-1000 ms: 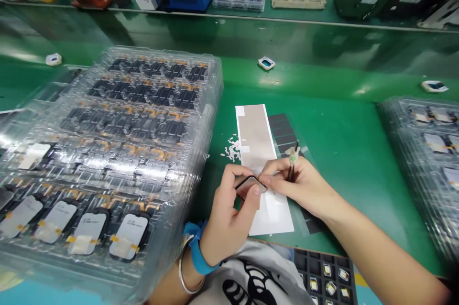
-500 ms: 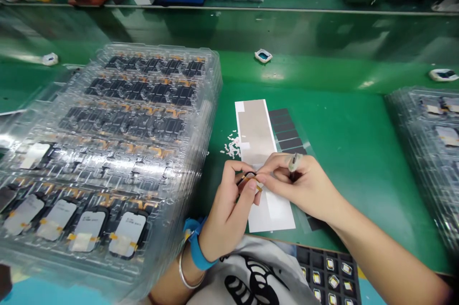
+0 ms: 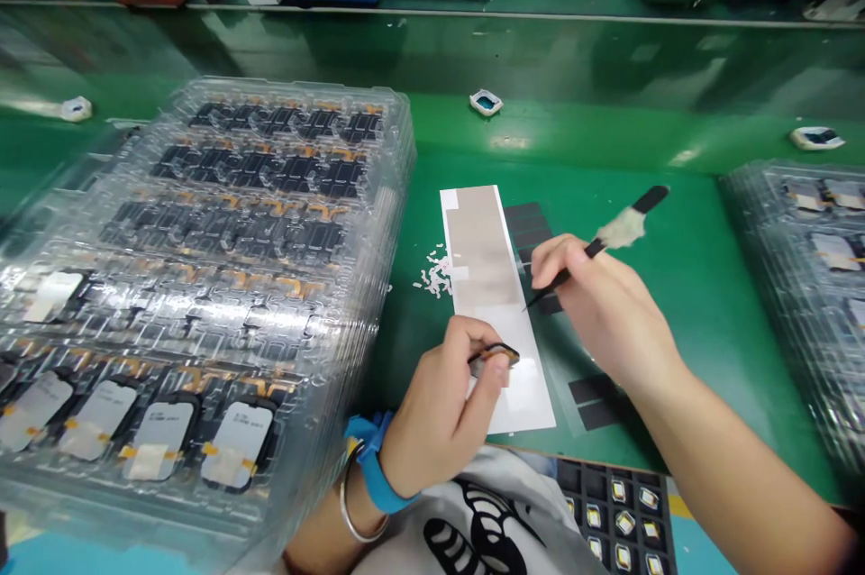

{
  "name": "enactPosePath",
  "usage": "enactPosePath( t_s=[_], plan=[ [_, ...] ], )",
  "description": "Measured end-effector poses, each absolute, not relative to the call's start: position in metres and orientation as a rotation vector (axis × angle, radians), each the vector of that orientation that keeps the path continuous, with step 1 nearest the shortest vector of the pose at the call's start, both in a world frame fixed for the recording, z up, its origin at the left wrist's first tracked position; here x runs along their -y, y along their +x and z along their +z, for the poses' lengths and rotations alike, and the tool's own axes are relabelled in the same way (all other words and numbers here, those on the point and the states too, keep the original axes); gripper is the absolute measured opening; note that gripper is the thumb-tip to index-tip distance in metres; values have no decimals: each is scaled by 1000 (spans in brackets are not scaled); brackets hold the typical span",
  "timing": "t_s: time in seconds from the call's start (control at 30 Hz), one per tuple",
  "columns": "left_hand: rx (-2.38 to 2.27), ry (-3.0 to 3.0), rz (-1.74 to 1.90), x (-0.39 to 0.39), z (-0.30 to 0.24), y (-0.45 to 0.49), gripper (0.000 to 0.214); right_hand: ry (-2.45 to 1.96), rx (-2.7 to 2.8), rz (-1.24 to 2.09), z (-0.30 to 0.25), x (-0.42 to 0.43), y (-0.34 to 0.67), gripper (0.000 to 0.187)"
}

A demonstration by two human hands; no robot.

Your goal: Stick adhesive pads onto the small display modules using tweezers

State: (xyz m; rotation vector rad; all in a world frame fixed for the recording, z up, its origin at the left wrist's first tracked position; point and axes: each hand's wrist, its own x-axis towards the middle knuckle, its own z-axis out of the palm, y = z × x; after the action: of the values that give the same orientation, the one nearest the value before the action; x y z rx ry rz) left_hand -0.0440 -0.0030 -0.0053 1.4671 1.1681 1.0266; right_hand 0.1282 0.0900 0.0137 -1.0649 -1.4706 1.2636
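Note:
My left hand (image 3: pixel 454 386) pinches a small dark display module (image 3: pixel 498 353) with an orange flex strip, held edge-on above the lower end of a white backing sheet (image 3: pixel 517 395). Black tweezers (image 3: pixel 595 248) with pale tape wound round them are in my right hand (image 3: pixel 601 305). Their tip points down-left, close to the sheet's right edge; I cannot make out anything in it. A clear film with dark strips (image 3: pixel 598 402) lies partly under the sheet and my right hand. Several tiny white scraps (image 3: pixel 436 273) are scattered along the sheet's left side.
Stacked clear trays (image 3: pixel 270 287) of display modules fill the left side. Another tray stack (image 3: pixel 831 250) stands at the right. A black compartment tray (image 3: pixel 608 512) sits below the table's front edge. Across the back runs a shelf (image 3: pixel 446 7) with boxes and trays.
My right hand has moved away from the module to the right, and the tweezers have swung tip-down toward the sheet. My left hand has shifted slightly right, still holding the module.

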Motion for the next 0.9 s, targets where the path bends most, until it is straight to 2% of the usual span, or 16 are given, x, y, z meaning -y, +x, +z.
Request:
enactPosePath(
  t_s=[0.13,0.27,0.47,0.9],
  plan=[
    [-1031,1863,863,-2,-2,-41,10,-1177,1583,1202,14,-82,126,42],
    [-936,1995,686,-8,-1,-37,12,-1238,1598,1199,2,-70,117,32],
    [-940,1962,635,-11,0,-38,13,-1275,1487,1229,-13,-67,111,27],
    [-951,1927,612,-12,-2,-38,14,-1204,1278,1494,0,-68,112,30]
  ],
)
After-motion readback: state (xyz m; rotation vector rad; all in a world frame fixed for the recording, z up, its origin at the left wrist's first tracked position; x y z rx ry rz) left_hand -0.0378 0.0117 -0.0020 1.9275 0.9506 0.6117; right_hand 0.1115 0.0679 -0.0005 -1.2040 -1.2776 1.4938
